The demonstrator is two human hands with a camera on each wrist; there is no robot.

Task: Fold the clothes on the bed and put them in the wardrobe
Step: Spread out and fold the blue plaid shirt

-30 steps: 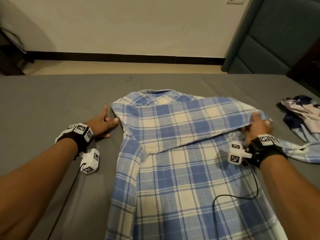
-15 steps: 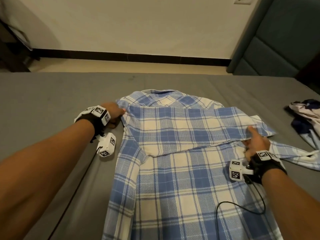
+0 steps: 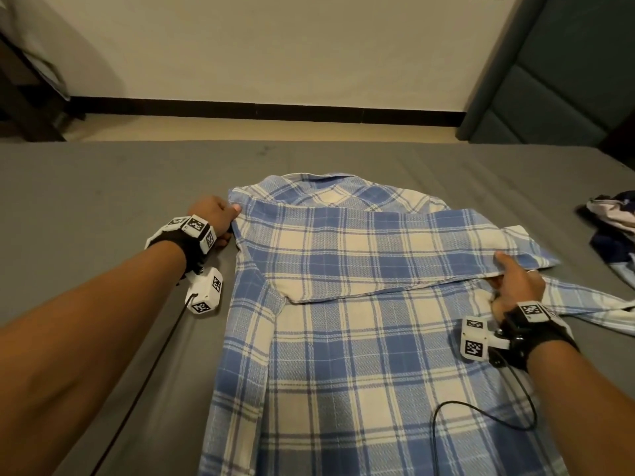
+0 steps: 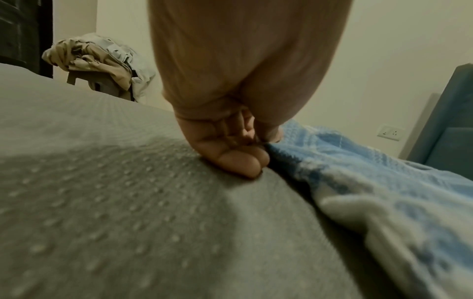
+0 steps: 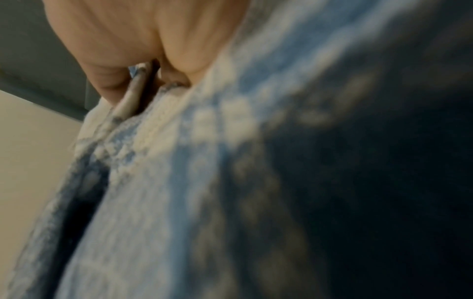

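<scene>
A blue and white plaid shirt (image 3: 343, 355) lies flat on the grey bed (image 3: 103, 201), collar at the far end. One sleeve (image 3: 378, 255) is folded across the chest from left to right. My left hand (image 3: 220, 218) is at the shirt's left shoulder, thumb and curled fingers pinching the fabric edge; the left wrist view shows this hand (image 4: 240, 153) against the shirt (image 4: 371, 182). My right hand (image 3: 515, 283) holds the folded sleeve's end at the right side. In the blurred right wrist view its fingers (image 5: 110, 81) pinch a fabric edge of the shirt (image 5: 179, 182).
A crumpled pile of clothes (image 3: 611, 221) lies at the bed's right edge. A teal padded headboard (image 3: 549, 80) stands at the far right. Beyond the bed's far left corner, clothes drape over a chair (image 4: 97, 60). A black cable (image 3: 481, 413) loops over the shirt.
My left hand moved from lying open beside the shoulder to pinching the shoulder edge. My right hand drew back and lowered with the sleeve end, and the sleeve now lies flatter.
</scene>
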